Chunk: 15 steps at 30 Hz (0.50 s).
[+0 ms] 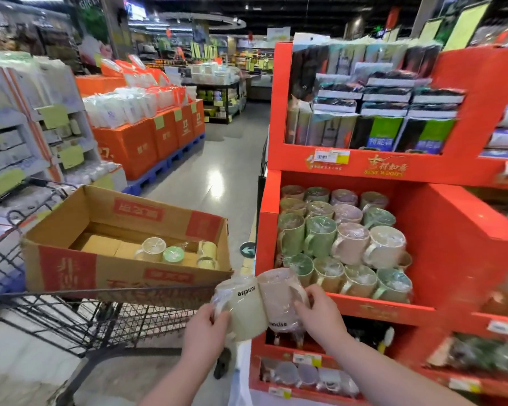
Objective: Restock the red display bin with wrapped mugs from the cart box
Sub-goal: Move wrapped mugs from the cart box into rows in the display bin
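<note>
I see the cardboard box (68, 268) on the cart (71, 317), up and to the left of my left hand (206, 332). A few wrapped mugs (173, 253) stand in its right part. The red bin (458, 235), just above my right hand (320, 312), holds stacked mugs (349, 232) in green, pink and cream. My left hand grips a cream mug (244, 312). My right hand grips a pinkish mug (279, 297) at its handle. The two mugs touch between my hands.
</note>
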Each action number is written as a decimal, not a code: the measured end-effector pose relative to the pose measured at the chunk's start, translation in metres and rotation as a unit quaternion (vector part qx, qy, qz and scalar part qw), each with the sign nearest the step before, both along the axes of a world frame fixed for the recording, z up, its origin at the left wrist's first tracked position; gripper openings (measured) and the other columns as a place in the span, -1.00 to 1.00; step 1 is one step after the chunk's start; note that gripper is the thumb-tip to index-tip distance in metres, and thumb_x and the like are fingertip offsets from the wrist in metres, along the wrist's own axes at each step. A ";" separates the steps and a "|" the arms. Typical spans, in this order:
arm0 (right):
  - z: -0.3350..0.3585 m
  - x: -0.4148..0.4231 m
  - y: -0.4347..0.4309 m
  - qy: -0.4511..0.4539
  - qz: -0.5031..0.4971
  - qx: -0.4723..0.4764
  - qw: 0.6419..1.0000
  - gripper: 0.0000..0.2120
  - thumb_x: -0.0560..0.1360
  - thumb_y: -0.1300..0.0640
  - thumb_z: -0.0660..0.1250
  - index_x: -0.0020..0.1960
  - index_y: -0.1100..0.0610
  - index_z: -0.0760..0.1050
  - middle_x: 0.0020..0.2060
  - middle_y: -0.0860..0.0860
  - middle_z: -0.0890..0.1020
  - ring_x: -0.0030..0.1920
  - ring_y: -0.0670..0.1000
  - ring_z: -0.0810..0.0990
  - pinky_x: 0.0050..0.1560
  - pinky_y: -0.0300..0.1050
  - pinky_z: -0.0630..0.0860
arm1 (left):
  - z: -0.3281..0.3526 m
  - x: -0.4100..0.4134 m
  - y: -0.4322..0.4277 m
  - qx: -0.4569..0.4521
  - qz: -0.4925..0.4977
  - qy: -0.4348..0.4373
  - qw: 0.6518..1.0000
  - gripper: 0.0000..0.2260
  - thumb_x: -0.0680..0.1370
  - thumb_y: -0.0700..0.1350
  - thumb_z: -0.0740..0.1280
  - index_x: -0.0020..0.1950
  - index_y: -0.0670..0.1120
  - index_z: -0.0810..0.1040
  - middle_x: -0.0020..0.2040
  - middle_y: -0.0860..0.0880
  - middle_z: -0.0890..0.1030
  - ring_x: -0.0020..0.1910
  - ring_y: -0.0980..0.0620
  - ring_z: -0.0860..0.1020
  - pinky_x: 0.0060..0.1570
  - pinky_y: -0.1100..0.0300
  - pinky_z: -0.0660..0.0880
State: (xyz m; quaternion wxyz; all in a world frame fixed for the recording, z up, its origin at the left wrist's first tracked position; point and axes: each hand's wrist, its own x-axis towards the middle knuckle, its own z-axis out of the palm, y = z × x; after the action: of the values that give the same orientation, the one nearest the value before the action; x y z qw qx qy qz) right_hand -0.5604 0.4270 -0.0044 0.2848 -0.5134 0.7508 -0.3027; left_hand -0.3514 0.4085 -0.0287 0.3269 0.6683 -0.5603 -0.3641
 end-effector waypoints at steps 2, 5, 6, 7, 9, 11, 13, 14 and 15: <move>0.000 -0.017 0.000 0.004 -0.011 0.003 1.000 -0.89 0.55 0.03 0.25 0.00 0.01 0.33 -0.19 -0.06 0.51 -0.19 -0.03 0.50 -0.19 -0.09 0.45 | 0.000 -0.017 -0.004 0.005 -0.014 0.007 1.000 -0.79 0.54 -0.06 0.29 -0.14 -0.21 0.50 -0.24 -0.10 0.55 -0.26 -0.07 0.51 -0.28 0.11 0.39; -0.004 -0.041 -0.004 0.014 -0.024 0.007 1.000 -0.87 0.54 0.08 0.27 0.04 0.03 0.35 -0.20 -0.11 0.50 -0.20 -0.06 0.49 -0.28 -0.17 0.39 | 0.002 -0.044 -0.010 0.008 -0.018 0.020 1.000 -0.75 0.54 -0.07 0.29 -0.10 -0.28 0.49 -0.24 -0.12 0.51 -0.30 -0.01 0.42 -0.31 0.12 0.30; -0.005 -0.049 -0.007 0.016 -0.029 0.005 0.999 -0.87 0.53 0.08 0.27 0.05 0.04 0.37 -0.21 -0.11 0.51 -0.20 -0.06 0.49 -0.28 -0.17 0.39 | 0.003 -0.052 -0.012 0.012 -0.018 0.024 0.999 -0.75 0.54 -0.07 0.29 -0.10 -0.28 0.48 -0.24 -0.12 0.51 -0.30 -0.01 0.41 -0.31 0.13 0.30; -0.006 -0.058 -0.010 0.015 -0.034 0.001 0.999 -0.87 0.53 0.09 0.28 0.05 0.06 0.39 -0.20 -0.10 0.52 -0.19 -0.05 0.50 -0.27 -0.16 0.39 | 0.005 -0.060 -0.013 0.015 -0.019 0.025 0.999 -0.75 0.54 -0.06 0.29 -0.11 -0.27 0.48 -0.25 -0.10 0.50 -0.30 0.00 0.40 -0.31 0.13 0.30; -0.005 -0.074 -0.019 0.017 -0.039 -0.006 0.999 -0.88 0.52 0.10 0.30 0.03 0.07 0.41 -0.21 -0.07 0.54 -0.19 -0.03 0.52 -0.26 -0.14 0.41 | 0.008 -0.075 -0.017 0.017 -0.025 0.028 0.999 -0.74 0.54 -0.04 0.29 -0.15 -0.24 0.46 -0.28 -0.07 0.47 -0.31 0.00 0.40 -0.30 0.13 0.30; 0.000 -0.090 -0.029 0.017 -0.042 -0.014 0.999 -0.89 0.51 0.10 0.31 -0.03 0.06 0.39 -0.22 -0.05 0.54 -0.18 0.01 0.54 -0.21 -0.12 0.44 | 0.013 -0.091 -0.020 0.013 -0.033 0.027 0.999 -0.76 0.54 -0.04 0.28 -0.21 -0.19 0.43 -0.30 -0.04 0.46 -0.32 0.01 0.40 -0.30 0.14 0.31; 0.005 -0.106 -0.041 -0.001 -0.047 -0.028 0.999 -0.88 0.50 0.10 0.33 -0.06 0.05 0.38 -0.22 -0.02 0.55 -0.15 0.06 0.58 -0.13 -0.04 0.52 | 0.020 -0.108 -0.023 0.001 -0.045 0.030 0.999 -0.77 0.55 -0.06 0.28 -0.27 -0.10 0.38 -0.31 0.01 0.44 -0.33 0.06 0.40 -0.35 0.19 0.30; 0.009 -0.113 -0.047 -0.004 -0.049 -0.032 0.998 -0.88 0.49 0.11 0.33 -0.06 0.05 0.38 -0.23 -0.02 0.56 -0.16 0.08 0.59 -0.12 -0.01 0.53 | 0.024 -0.117 -0.025 -0.007 -0.050 0.030 0.998 -0.79 0.56 -0.08 0.27 -0.27 -0.06 0.38 -0.31 0.03 0.45 -0.32 0.09 0.41 -0.36 0.22 0.29; 0.011 -0.120 -0.053 0.003 -0.049 -0.037 0.998 -0.88 0.49 0.11 0.33 -0.05 0.06 0.39 -0.24 -0.01 0.57 -0.17 0.08 0.58 -0.12 0.00 0.53 | 0.027 -0.125 -0.028 -0.020 -0.055 0.031 0.998 -0.83 0.56 -0.09 0.27 -0.23 -0.03 0.41 -0.29 0.04 0.47 -0.30 0.11 0.42 -0.37 0.26 0.29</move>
State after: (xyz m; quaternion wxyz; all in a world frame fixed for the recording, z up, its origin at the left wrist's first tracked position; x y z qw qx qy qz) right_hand -0.6806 0.3735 0.0068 0.2484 -0.4869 0.7642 -0.3424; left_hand -0.4759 0.3808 -0.0018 0.3372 0.6184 -0.5926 -0.3909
